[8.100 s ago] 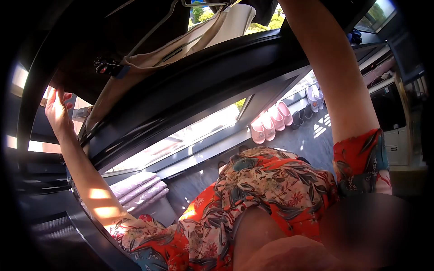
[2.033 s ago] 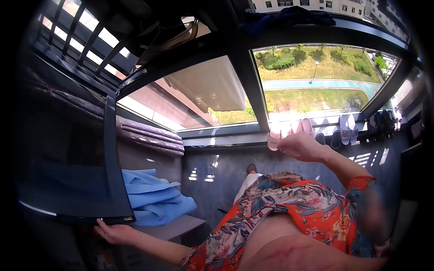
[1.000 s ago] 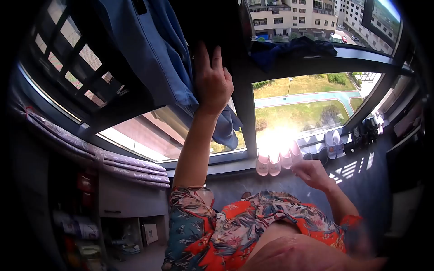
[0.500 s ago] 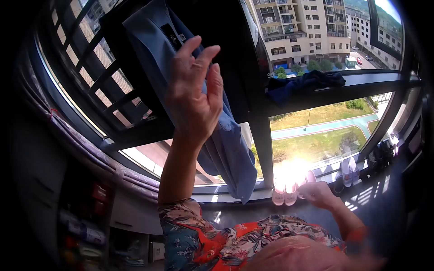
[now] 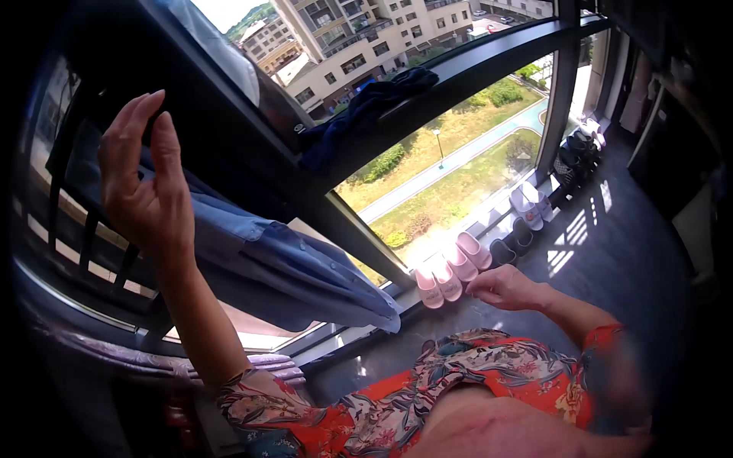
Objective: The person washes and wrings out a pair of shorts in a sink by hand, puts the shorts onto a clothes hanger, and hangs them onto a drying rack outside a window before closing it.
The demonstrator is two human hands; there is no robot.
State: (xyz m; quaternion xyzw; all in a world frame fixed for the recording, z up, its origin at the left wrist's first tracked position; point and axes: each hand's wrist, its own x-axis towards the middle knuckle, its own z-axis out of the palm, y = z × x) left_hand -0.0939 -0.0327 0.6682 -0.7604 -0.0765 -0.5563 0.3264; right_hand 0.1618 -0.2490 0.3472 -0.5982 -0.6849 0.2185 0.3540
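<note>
My left hand (image 5: 153, 172) is raised at the left, thumb and fingers apart and slightly bent, with nothing between them. Behind it hangs a blue button-up shirt (image 5: 282, 263), its upper part in shadow and partly hidden by my hand and forearm. Whether the hand touches the cloth I cannot tell. Lower down, my right hand (image 5: 508, 288) is held in front of my body with its fingers curled closed. Anything inside those fingers is hidden. Just beyond it, pink slippers (image 5: 439, 284) stand by the window.
A dark garment (image 5: 374, 99) lies over the window rail. Black slippers (image 5: 513, 240), light slippers (image 5: 527, 206) and dark shoes (image 5: 578, 156) line the window's foot. A patterned curtain (image 5: 267, 368) is gathered low at the left. Sunlit grey floor (image 5: 565, 237) stretches to the right.
The view has turned to the right, so the shirt and my left hand now appear further left. My left hand stays raised and open; my right hand stays curled low down.
</note>
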